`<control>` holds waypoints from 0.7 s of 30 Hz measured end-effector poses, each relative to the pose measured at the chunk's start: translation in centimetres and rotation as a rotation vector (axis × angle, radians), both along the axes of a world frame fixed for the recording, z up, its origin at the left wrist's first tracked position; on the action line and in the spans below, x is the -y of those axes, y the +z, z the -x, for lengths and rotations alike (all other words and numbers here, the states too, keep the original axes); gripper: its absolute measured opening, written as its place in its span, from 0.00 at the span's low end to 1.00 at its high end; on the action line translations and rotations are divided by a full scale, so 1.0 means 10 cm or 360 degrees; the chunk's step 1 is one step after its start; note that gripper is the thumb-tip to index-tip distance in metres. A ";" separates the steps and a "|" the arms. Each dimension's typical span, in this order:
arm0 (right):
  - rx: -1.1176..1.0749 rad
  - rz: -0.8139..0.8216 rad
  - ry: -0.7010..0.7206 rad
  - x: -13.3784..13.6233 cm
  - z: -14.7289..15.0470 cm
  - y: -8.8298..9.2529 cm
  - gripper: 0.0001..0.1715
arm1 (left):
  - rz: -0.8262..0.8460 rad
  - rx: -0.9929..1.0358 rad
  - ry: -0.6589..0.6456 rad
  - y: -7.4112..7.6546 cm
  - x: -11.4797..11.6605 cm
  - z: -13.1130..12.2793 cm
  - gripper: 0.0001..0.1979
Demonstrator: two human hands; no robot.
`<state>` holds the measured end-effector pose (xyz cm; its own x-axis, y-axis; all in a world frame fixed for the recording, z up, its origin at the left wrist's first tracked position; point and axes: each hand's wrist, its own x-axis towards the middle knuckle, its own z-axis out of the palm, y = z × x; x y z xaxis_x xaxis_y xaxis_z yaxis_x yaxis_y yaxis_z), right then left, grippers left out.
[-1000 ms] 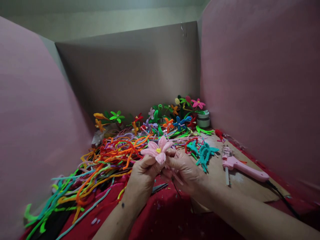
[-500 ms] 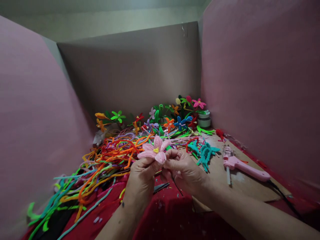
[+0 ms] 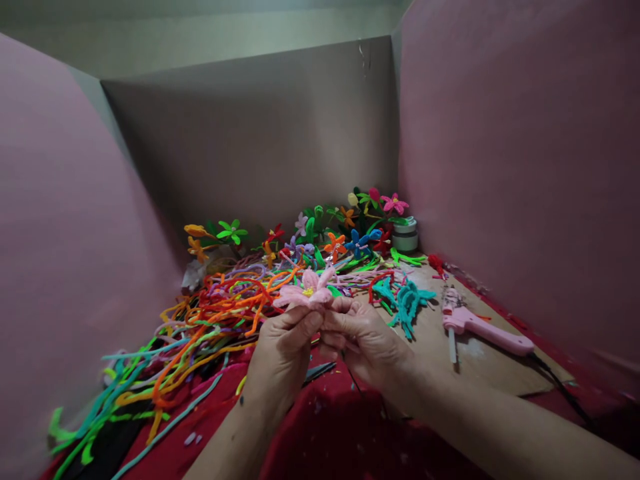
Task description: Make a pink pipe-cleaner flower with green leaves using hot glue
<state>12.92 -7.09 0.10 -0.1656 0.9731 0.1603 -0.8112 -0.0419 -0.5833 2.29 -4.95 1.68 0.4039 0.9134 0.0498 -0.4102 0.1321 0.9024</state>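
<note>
Far left, a tangle of coloured pipe cleaners [image 3: 200, 320] sprawls over the worktop; centre, the left hand [image 3: 280, 350] pinches the pink pipe-cleaner flower [image 3: 306, 291] from below, the right hand [image 3: 367, 340] gripping it just beside, raised above the red cloth [image 3: 325, 433]; right, a pink glue gun [image 3: 483, 328] lies on cardboard

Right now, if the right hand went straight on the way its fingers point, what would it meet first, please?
The right hand points up-left, pinching the pink flower together with the left hand. Past these it would probably meet the tangle of pipe cleaners first, though depth is unclear.
</note>
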 end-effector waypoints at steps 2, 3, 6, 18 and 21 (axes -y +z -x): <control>-0.0014 -0.0024 0.0021 0.01 0.00 -0.01 0.14 | 0.0025 -0.0019 -0.0019 0.01 0.01 0.00 0.09; -0.0020 -0.0022 0.0024 0.01 -0.01 -0.01 0.15 | 0.0034 -0.0019 -0.0025 0.01 0.01 0.00 0.09; -0.0042 0.0027 0.0017 0.01 -0.02 -0.02 0.15 | 0.0017 0.0030 -0.0020 -0.01 -0.02 0.01 0.08; 0.0530 -0.0212 -0.0172 -0.04 -0.14 0.06 0.10 | -0.0076 0.0347 0.0214 0.05 -0.07 0.06 0.08; 0.1252 -0.0322 -0.0556 -0.04 -0.43 0.13 0.04 | -0.0040 0.0545 0.0236 0.08 -0.20 0.14 0.10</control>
